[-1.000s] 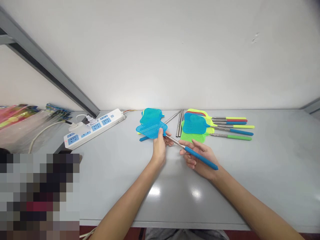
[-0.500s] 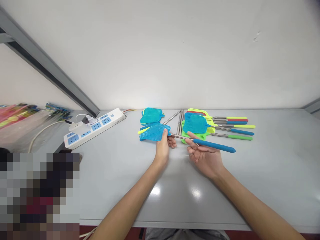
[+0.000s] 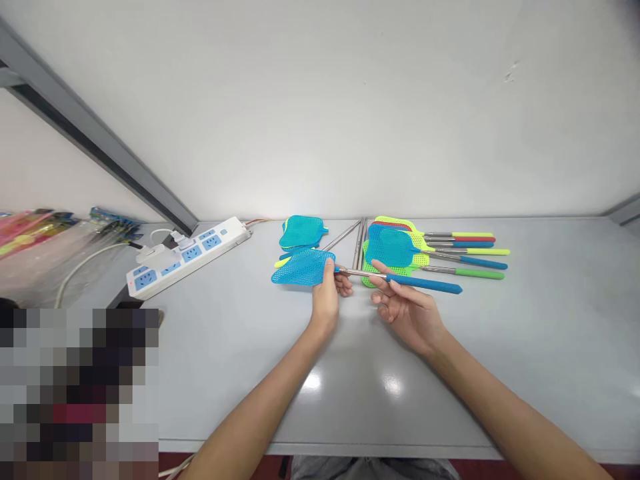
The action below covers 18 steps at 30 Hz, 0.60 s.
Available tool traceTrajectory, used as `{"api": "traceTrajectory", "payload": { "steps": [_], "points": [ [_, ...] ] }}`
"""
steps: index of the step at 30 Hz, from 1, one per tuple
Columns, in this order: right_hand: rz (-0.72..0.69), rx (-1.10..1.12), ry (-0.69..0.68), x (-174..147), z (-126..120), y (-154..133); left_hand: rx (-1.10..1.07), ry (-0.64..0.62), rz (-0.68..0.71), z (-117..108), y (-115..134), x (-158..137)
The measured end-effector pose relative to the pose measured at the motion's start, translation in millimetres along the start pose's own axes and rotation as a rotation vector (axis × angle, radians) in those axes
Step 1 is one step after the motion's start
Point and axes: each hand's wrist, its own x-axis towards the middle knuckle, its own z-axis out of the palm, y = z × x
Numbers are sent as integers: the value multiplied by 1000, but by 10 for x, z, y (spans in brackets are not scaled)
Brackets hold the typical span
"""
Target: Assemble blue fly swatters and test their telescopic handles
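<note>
A blue fly swatter [image 3: 425, 283] with a metal rod is held across the middle, its mesh head to the left and its blue grip to the right. My left hand [image 3: 327, 297] pinches it where the head meets the rod. Around the rod and the near end of the grip, my right hand [image 3: 407, 313] has its thumb and fingers closed, palm partly up. Behind the left hand lie loose blue swatter heads [image 3: 303, 231], a yellow piece [image 3: 284, 261] partly covered, and bare metal rods [image 3: 359, 243].
Several swatters with handles, among them a green-handled one [image 3: 480, 273], lie in a pile at the right. A white power strip [image 3: 190, 257] with plugged-in cords stands at the left, near plastic-wrapped goods [image 3: 65, 247]. The grey table [image 3: 350, 400] meets a pale wall behind.
The held swatter has shifted slightly left and levelled out, its grip end rising a little. My right thumb has come onto the grip, while the left hand keeps its pinch.
</note>
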Motion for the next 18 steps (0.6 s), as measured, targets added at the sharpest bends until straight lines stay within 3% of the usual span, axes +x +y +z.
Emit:
{"api": "traceTrajectory", "payload": {
  "steps": [18],
  "points": [
    [41, -3, -43, 123, -142, 31, 43, -50, 31, -9, -23, 2]
  ]
}}
